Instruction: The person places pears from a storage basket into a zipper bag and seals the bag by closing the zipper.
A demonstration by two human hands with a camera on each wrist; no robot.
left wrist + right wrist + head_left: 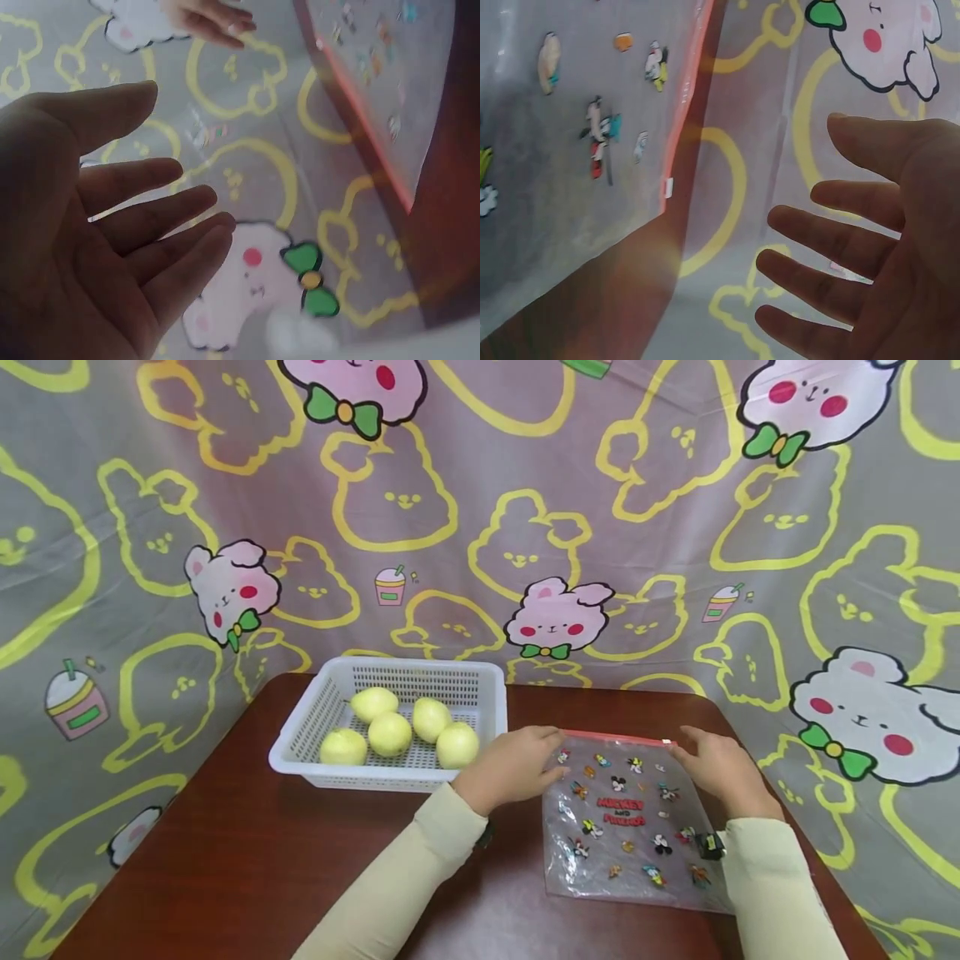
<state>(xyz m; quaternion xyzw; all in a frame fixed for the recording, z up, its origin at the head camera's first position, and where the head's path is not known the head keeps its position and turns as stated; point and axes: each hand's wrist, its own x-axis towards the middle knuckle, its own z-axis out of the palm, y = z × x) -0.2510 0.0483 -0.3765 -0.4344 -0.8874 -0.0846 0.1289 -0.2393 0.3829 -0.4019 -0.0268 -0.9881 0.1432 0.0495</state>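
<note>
Zip bag (622,852) lies between my left hand (517,766) and right hand (729,774), fingers (832,234) loosely extended: positioning, I judge, next needing a pinch

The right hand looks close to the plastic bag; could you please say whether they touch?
Apart; the right wrist view shows patterned cloth in the gap between the right hand and the plastic bag.

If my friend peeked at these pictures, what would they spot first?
Probably the bunny-covered curtain filling the background. Then five yellow-green pears in a white basket at left on the table, and a clear Mickey and Friends bag lying to their right, near the left hand and right hand.
</note>
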